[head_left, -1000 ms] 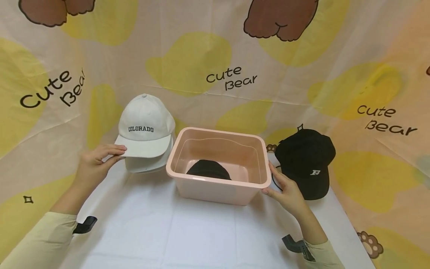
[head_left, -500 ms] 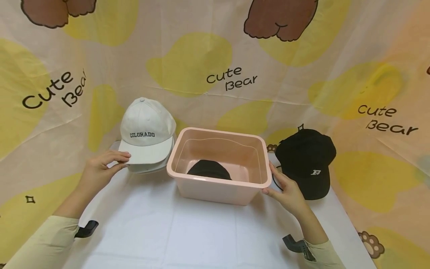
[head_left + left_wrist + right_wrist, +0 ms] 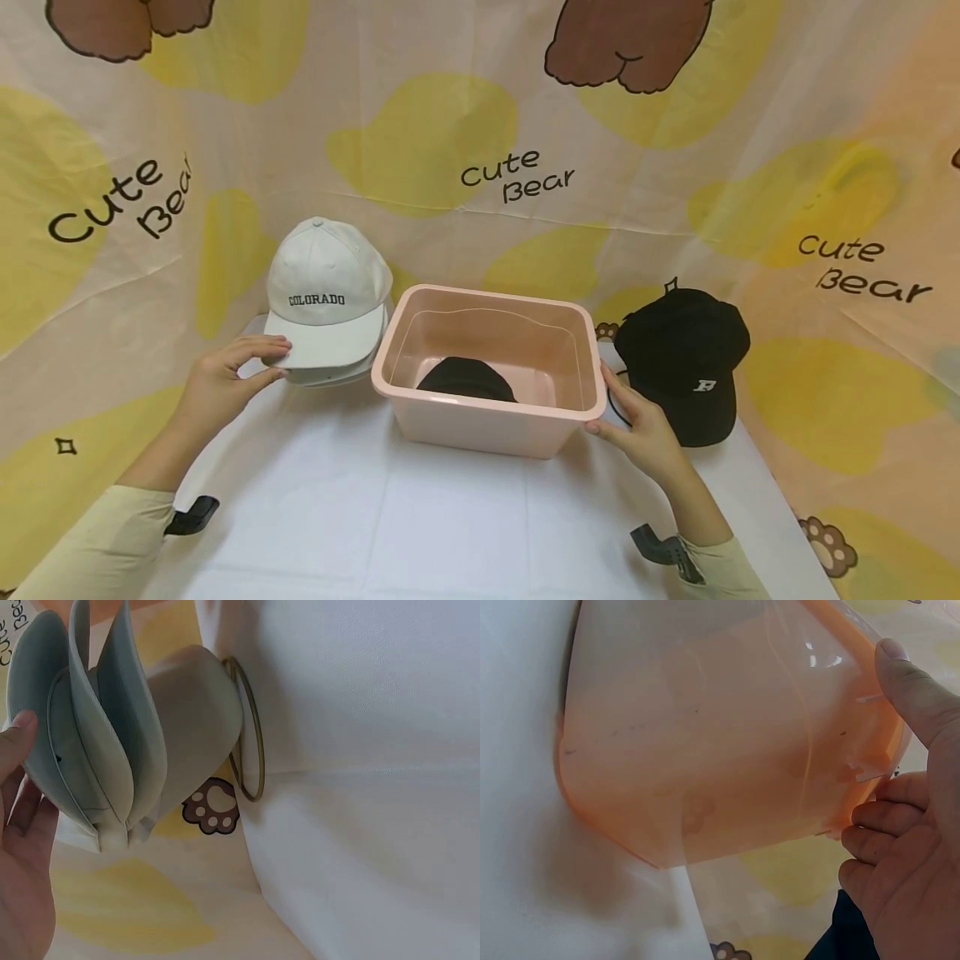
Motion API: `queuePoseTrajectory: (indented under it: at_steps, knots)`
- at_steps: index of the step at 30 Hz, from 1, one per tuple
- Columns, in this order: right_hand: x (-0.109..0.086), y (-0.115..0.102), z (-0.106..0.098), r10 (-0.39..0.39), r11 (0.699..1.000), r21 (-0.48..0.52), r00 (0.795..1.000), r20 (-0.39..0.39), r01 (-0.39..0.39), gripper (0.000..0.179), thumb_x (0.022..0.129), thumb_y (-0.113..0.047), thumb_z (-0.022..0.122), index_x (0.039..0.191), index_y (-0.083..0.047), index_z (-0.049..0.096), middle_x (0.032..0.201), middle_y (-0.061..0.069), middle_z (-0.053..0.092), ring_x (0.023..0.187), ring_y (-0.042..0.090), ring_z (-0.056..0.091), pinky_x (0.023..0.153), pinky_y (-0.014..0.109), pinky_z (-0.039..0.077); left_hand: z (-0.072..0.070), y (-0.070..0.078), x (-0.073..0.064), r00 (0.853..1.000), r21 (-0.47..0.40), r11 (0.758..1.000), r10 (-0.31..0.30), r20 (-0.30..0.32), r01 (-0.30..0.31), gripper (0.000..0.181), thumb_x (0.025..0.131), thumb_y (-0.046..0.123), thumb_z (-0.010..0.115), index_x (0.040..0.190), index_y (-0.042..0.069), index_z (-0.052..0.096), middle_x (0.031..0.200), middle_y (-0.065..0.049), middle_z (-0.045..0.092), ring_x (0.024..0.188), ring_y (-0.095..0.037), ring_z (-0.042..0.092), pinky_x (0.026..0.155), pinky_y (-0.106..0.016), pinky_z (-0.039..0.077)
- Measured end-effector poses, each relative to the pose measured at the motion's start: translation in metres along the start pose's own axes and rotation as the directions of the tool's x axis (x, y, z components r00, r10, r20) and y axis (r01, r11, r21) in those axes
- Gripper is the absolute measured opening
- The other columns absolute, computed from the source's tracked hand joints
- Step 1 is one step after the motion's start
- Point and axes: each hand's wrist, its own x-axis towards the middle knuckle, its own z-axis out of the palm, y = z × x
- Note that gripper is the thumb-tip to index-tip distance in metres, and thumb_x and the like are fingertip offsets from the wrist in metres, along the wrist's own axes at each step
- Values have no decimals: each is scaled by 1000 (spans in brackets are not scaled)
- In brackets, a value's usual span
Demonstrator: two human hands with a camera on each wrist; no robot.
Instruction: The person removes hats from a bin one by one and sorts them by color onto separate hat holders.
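Note:
The upper white baseball cap, lettered COLORADO, sits over another pale cap at the left. My left hand holds its brim by the near left edge, fingers on top and thumb below. In the left wrist view several pale brims stand close together beside the hand's thumb. At the middle is a pink plastic bin with a black cap inside, its lower part hidden by the front wall. My right hand grips the bin's right front corner, with the thumb over the rim.
Another black cap with a white letter stands right of the bin, behind my right hand. A brass-coloured wire loop shows below the pale caps. The white table reaches toward me, and a printed cloth hangs behind.
The white COLORADO cap has come down onto the pale cap below it, with my left hand lowering and shifting slightly right. My right hand and the bin have stayed put.

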Motion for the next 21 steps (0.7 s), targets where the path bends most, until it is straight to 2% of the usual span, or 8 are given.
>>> queuePoseTrajectory:
  at_steps: [4,7,10,12,14,18,19,21]
  knots:
    - [0,0,0,-2,1000,3,1000,2,2,95,80,-16,88,160,-19,36,161,11,41,144,41,43,108,21,41,0,1,-1,999,4,999,-51,16,51,47,61,-22,86,102,3,79,109,-16,76,113,10,60,99,-3,44]
    - [0,0,0,2,1000,-5,1000,2,-2,95,80,-17,88,160,-20,36,161,12,40,144,42,43,107,19,41,0,1,-2,996,-7,996,-90,21,90,47,62,-21,86,102,4,79,110,-15,75,113,12,60,98,-2,44]
    - [0,0,0,5,1000,-4,1000,1,-5,95,80,-17,88,160,-20,36,162,12,40,144,42,42,105,12,38,0,1,-2,994,-14,994,-108,27,109,47,63,-22,86,103,3,79,111,-16,75,113,12,59,98,-1,44]
    - [0,0,0,6,1000,-4,1000,1,-6,95,80,-17,88,160,-19,36,162,12,40,144,42,42,106,13,38,-1,1,-2,993,-9,993,-116,34,117,47,63,-21,86,103,2,78,111,-17,75,112,12,59,98,-1,44]
    - [0,0,1,9,1000,-8,1000,1,-9,95,80,-17,88,160,-19,36,162,12,40,144,42,42,107,19,40,-1,1,-2,990,-5,991,-136,45,136,47,64,-21,86,105,2,78,111,-18,74,110,12,60,98,0,44]
    - [0,0,1,12,1000,-12,1000,-1,-12,95,80,-17,88,160,-18,36,161,12,40,144,42,42,108,38,42,-3,5,-1,976,1,978,-207,75,207,45,69,-16,86,110,1,77,112,-19,74,103,10,62,97,1,43]
    - [0,0,1,13,1000,-10,1000,-1,-13,95,80,-17,88,160,-18,36,162,12,40,144,42,42,108,38,43,-4,7,-1,970,-4,973,-229,84,230,43,71,-14,86,111,1,77,112,-18,74,101,9,63,97,0,43]
    - [0,-1,0,14,1000,-1,1000,1,-14,95,80,-16,88,160,-18,36,162,12,39,145,42,41,108,32,43,-5,11,1,960,-16,964,-263,99,266,41,75,-10,85,113,2,76,113,-16,74,101,7,65,97,-1,45]
